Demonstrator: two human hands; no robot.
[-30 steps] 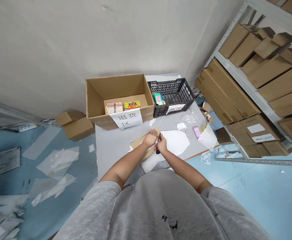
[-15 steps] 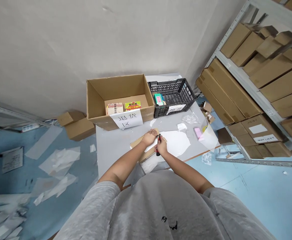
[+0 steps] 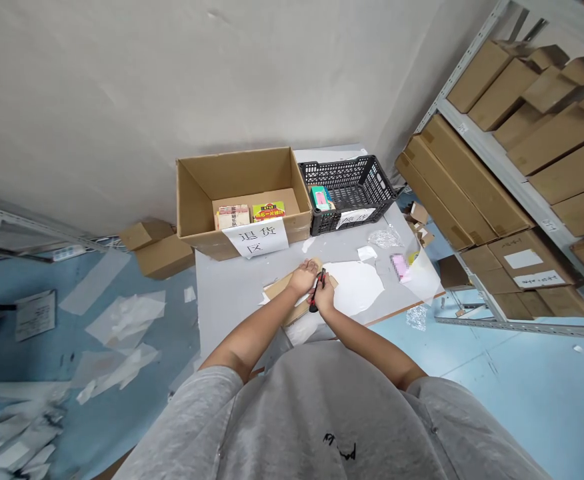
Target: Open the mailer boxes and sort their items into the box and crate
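Note:
My left hand (image 3: 304, 277) presses on a flat brown cardboard package (image 3: 281, 287), its fingers curled at the far end. In my right hand (image 3: 325, 295) is a black-and-red utility knife (image 3: 314, 303), held close beside my left hand with its front end by the cardboard. The blade is too small to make out. White paper (image 3: 357, 283) lies to the right, next to the cardboard, and clear plastic wrap (image 3: 301, 329) lies at its near side.
At the back of the table (image 3: 222, 287) stand a labelled cardboard box (image 3: 197, 243) and a black plastic crate (image 3: 352, 190), both with small boxes inside. Bubble wrap (image 3: 386, 237) and a pink item (image 3: 401, 268) lie right. Shelves of cartons (image 3: 522, 257) flank the table; papers (image 3: 127, 320) litter the floor.
The view has shifted slightly, so the scene sits a little further right. The knife has turned slightly at the cardboard. My left hand stays on the package.

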